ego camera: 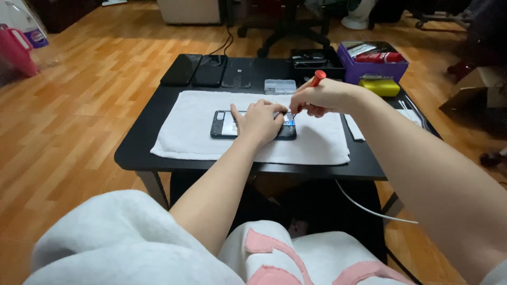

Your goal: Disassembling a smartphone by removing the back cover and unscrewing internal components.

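Nearest to me were the person's knees in pale grey cloth with pink patches, tucked under the edge of a low black table (142, 153). A white towel (195, 132) was spread across its top, and an opened phone (224, 125), back off and inner parts showing, lay flat on the towel near the middle. The left hand (259, 120) rested palm-down on the phone, fingers spread loosely and pressing it in place rather than gripping. Just beside it, the right hand (322, 97) had its fingers pinched closed around a small screwdriver with a red handle (318, 78), held tilted, tip down at the phone's right end; whether the tip actually touched a screw I could not tell from there.

Further back sat a small clear parts box (280, 86). Beyond it three dark phones (208, 69) lay side by side along the far edge, with a black tray (311, 58), a purple bin (374, 66) and a yellow block (379, 87) off to the right.
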